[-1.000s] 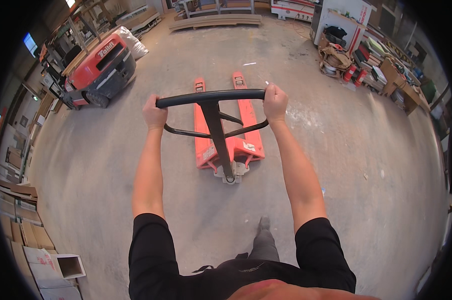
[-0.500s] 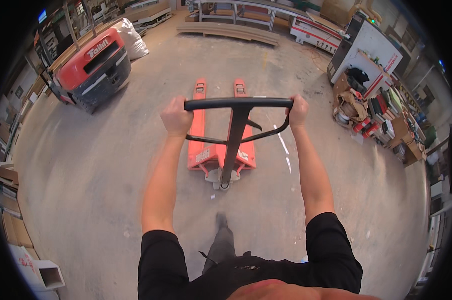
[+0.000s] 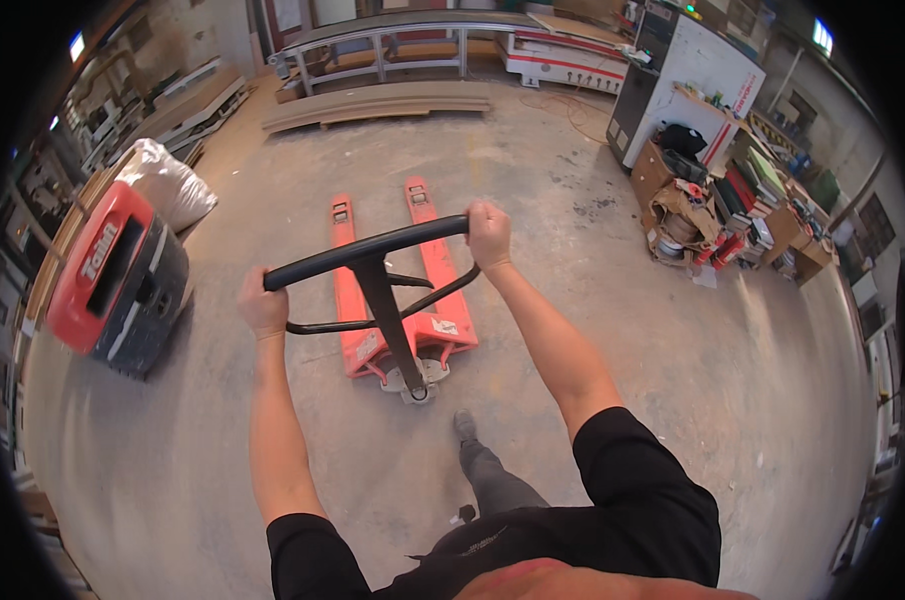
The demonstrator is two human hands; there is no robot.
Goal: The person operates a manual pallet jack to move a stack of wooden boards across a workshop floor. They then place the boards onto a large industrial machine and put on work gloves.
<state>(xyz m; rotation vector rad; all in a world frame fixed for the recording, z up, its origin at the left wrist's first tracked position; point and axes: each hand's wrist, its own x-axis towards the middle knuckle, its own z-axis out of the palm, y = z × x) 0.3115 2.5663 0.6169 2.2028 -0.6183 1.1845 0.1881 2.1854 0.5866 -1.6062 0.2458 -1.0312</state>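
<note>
Ahead of me on the concrete floor stands a red pallet jack (image 3: 433, 335), its two forks pointing away with nothing on them. Its black loop handle (image 3: 383, 247) rises toward me, the crossbar slanting down to the left. My left hand (image 3: 264, 303) is wrapped around the crossbar's left end. Around the right end closes my right hand (image 3: 489, 236), higher and farther off than the left. A small lever (image 3: 411, 281) sits inside the handle loop, and neither hand touches it. Both arms reach out almost straight.
A red and black forklift (image 3: 123, 275) stands at left, beside a white sack (image 3: 168, 185). Long boards (image 3: 378, 103) lie before a conveyor table at the back. At right are a white machine cabinet (image 3: 688, 95) and piled cartons (image 3: 678, 225). My foot (image 3: 465, 425) is behind the jack.
The handle has swung left and tilted, left end lower, with both hands still on it. The jack now sits farther left in view. The forklift and background have shifted left, and a different foot placement shows.
</note>
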